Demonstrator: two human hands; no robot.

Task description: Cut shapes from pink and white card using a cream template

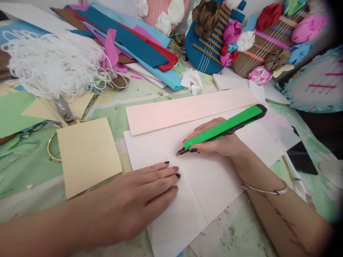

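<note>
My right hand (217,142) grips a green utility knife (225,126), its blade tip touching a white sheet (214,185) that shows a cut line running toward me. My left hand (139,200) lies flat with fingers stretched out on the left part of that white sheet, just below and left of the blade. A long pale pink strip (187,109) lies along the sheet's far edge. A silver bracelet (265,191) circles my right wrist.
A tan paper square (87,155) lies to the left, over a gold ring (50,148). Scissors (64,110) rest beneath a tangle of white string (53,60). Coloured paper sheets (134,43) and paper-flower guitar crafts (227,35) crowd the back.
</note>
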